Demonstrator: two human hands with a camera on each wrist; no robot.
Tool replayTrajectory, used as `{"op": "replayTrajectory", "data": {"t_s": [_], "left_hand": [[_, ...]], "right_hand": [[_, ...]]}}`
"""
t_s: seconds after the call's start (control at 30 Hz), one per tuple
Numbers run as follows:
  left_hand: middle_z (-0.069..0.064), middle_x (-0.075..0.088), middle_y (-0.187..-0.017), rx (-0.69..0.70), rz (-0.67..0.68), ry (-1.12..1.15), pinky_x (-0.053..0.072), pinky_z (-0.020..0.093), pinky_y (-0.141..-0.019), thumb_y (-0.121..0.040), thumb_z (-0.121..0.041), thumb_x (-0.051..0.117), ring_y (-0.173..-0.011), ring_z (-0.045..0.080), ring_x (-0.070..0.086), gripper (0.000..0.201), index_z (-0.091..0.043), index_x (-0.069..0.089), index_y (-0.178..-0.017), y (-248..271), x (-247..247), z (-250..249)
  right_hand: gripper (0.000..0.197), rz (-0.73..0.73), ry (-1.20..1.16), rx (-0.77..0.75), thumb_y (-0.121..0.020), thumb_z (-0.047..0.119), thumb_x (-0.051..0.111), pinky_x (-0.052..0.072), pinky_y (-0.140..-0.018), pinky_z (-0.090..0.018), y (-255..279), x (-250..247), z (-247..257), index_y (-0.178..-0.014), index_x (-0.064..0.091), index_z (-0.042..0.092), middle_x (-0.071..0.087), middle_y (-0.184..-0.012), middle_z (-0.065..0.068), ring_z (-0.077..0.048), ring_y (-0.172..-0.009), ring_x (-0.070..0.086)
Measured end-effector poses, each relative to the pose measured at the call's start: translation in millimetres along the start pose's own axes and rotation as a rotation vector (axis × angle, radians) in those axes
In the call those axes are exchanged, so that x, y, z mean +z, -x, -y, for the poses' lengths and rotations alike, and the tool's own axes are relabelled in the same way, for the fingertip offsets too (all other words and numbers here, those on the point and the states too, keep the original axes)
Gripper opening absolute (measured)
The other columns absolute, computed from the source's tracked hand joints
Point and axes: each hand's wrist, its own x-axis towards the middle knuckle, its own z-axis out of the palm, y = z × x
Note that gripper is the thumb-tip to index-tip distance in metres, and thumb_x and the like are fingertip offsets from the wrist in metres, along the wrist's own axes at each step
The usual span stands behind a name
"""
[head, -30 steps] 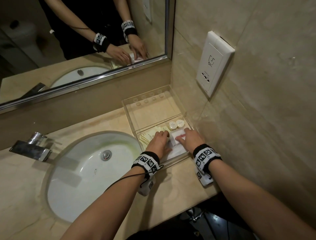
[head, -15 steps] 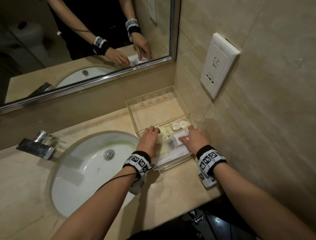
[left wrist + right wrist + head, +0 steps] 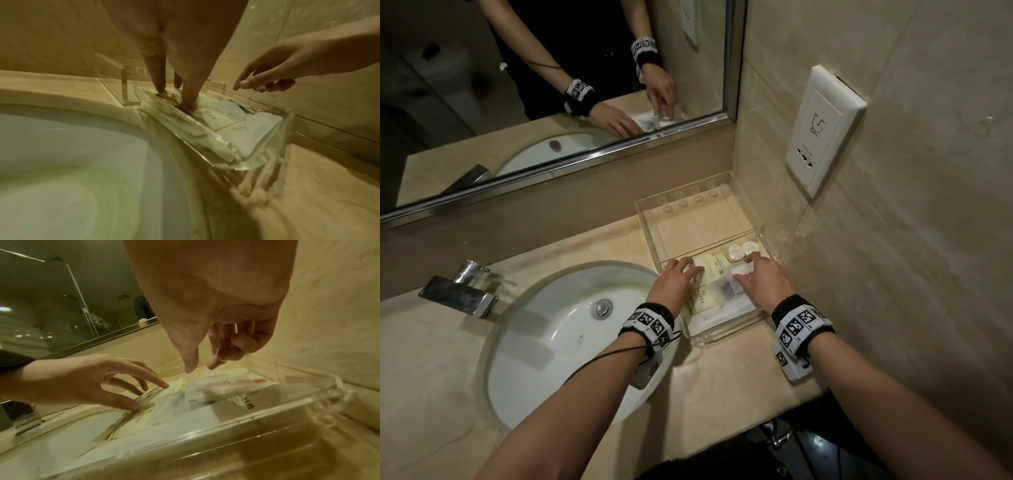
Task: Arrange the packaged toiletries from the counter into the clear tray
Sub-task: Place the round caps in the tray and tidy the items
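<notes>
In the clear tray (image 3: 755,320) right of the sink (image 3: 544,346), two round caps (image 3: 743,251) and several flat packets (image 3: 705,270) are seen, yellow packets now uncovered and pressed under spread left hand (image 3: 673,286) fingertips, right hand (image 3: 767,282) loosely curled above, nothing gripped.

Free room in clear tray (image 3: 654,219) rear half.

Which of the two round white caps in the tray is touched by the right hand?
The right cap: a right fingertip rests on it. The left cap lies free.
</notes>
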Motion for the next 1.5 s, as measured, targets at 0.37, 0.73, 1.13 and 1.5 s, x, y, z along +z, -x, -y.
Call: {"op": "replayTrajectory", "data": {"t_s": [0.37, 0.73, 1.13, 1.5], "left_hand": [[-0.001, 0.048, -0.136, -0.011, -0.006, 0.085, 0.048, 0.035, -0.096, -0.087, -0.016, 0.065, -0.125, 0.022, 0.041, 0.052, -0.027, 0.051, -0.136, 5, -2, 3], [0.012, 0.064, -0.08, -0.695, 0.085, 1.031, 0.059, 0.043, -0.078, -0.079, -0.017, 0.077, -0.066, 0.025, 0.066, 0.029, -0.004, 0.054, -0.092, 57, 3, 21], [0.015, 0.069, -0.078, -0.788, 0.136, 1.161, 0.06, 0.041, -0.077, -0.077, -0.001, 0.074, -0.061, 0.024, 0.068, 0.049, -0.005, 0.052, -0.122, 64, 22, -1], [0.002, 0.069, -0.074, -0.759, 0.003, 1.131, 0.057, 0.044, -0.086, -0.078, -0.002, 0.072, -0.071, 0.028, 0.072, 0.057, -0.006, 0.054, -0.132, 65, 22, -5]], "right_hand": [[0.031, -0.041, -0.19, 0.029, -0.089, 0.036, 0.066, 0.058, -0.075, -0.038, 17, -8, -10, -0.114, 0.059, 0.02, 0.068, -0.084, 0.007, -0.016, -0.08, 0.067], [0.03, 0.18, -0.801, 0.672, -0.082, 0.033, 0.077, 0.061, -0.07, -0.044, 59, 18, -43, -0.072, 0.061, 0.009, 0.069, -0.065, -0.011, -0.022, -0.053, 0.061], [0.02, 0.126, -1.12, 0.811, -0.084, 0.011, 0.074, 0.062, -0.077, -0.035, 52, 37, -43, -0.098, 0.065, 0.001, 0.074, -0.09, -0.015, -0.026, -0.079, 0.074], [0.017, 0.001, -1.275, 0.841, -0.087, 0.001, 0.065, 0.055, -0.092, -0.032, 47, 36, -30, -0.095, 0.061, 0.015, 0.068, -0.113, -0.012, -0.026, -0.107, 0.067]]}}
